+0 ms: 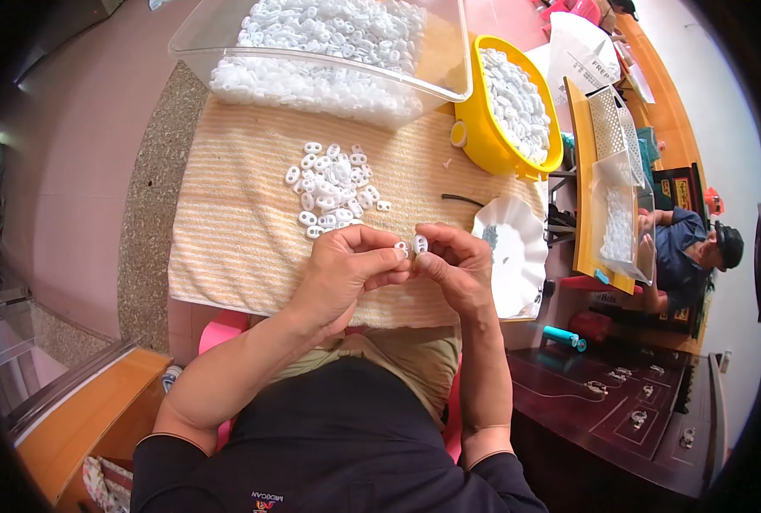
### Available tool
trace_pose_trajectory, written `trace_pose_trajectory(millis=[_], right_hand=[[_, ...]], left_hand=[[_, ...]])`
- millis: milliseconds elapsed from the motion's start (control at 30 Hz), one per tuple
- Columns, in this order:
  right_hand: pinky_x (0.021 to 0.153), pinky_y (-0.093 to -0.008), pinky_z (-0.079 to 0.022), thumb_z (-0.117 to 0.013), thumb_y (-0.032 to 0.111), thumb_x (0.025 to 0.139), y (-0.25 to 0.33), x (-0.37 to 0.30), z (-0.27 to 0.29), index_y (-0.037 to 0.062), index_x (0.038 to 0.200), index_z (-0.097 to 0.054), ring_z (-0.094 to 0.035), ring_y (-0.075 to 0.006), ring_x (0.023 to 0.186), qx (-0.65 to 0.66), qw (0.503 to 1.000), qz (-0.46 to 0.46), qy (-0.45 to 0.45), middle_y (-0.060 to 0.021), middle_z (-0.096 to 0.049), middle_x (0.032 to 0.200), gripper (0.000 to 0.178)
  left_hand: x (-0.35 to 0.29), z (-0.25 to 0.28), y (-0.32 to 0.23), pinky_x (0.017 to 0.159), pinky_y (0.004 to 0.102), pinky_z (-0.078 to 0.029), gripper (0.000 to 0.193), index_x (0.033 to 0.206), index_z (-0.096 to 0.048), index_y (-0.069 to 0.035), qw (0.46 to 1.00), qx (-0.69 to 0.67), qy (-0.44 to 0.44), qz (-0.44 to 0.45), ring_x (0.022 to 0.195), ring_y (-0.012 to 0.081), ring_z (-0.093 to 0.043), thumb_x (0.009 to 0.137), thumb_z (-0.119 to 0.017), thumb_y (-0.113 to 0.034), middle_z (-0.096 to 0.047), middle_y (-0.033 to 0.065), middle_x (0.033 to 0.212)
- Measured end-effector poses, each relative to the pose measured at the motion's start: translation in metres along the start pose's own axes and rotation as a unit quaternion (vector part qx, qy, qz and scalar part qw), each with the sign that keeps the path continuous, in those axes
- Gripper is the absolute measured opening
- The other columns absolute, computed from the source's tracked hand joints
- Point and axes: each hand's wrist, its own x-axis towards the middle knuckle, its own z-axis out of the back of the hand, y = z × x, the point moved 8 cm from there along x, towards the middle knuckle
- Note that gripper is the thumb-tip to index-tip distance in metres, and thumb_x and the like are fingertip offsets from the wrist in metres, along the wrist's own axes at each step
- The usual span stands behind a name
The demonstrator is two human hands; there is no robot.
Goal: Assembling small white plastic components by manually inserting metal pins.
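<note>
The left hand [342,269] pinched a small white two-holed piece [402,249] between thumb and forefinger, its holes showing. The right hand [456,267] gripped a white oval piece [420,245] upright in its fingertips, just beside the first; whether the two pieces touched could not be told. Both hands were above the near half of the table, right of its middle, with the forearms crossing the near edge.

A striped towel [235,214] covered the tabletop. Beyond the hands, between the middle and the far edge, lay a loose pile of white two-holed oval pieces [333,190]. Along the far edge stood a clear plastic tub [443,51] heaped with white pieces, and at the far right corner a yellow tub [474,128], also filled with them. By the right edge, toward the near right corner, lay a white fluted dish [521,265] with small grey-blue bits [490,235] in it; a thin dark strip [461,197] lay just beyond its left side.
</note>
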Motion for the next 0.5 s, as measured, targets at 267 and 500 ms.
trace_pose_trajectory(millis=[267,500], right_hand=[[0.075,-0.0332,-0.058,-0.063,-0.005,0.085,-0.0005,-0.0002,-0.001,-0.0056,0.117,-0.057,-0.066,-0.0207,0.086,0.011,1.0,0.002,-0.001,-0.014,-0.066,0.097,0.033],[0.076,-0.031,-0.057,-0.064,-0.003,0.085,-0.0004,-0.0012,-0.001,-0.0058,0.117,-0.057,-0.066,-0.0195,0.085,0.018,1.0,-0.003,-0.007,-0.0132,-0.067,0.096,0.032]], left_hand=[[0.0001,0.0007,0.0003,0.073,0.0288,-0.057,0.013,0.097,-0.061,0.002,1.0,0.004,-0.005,0.0,0.078,0.0168,-0.067,0.085,-0.065,-0.002,-0.066,0.0109,0.089],[-0.0002,0.0003,0.0011,0.073,0.029,-0.057,0.013,0.096,-0.061,0.003,1.0,0.005,-0.003,0.001,0.078,0.017,-0.067,0.085,-0.065,-0.002,-0.067,0.0112,0.088]])
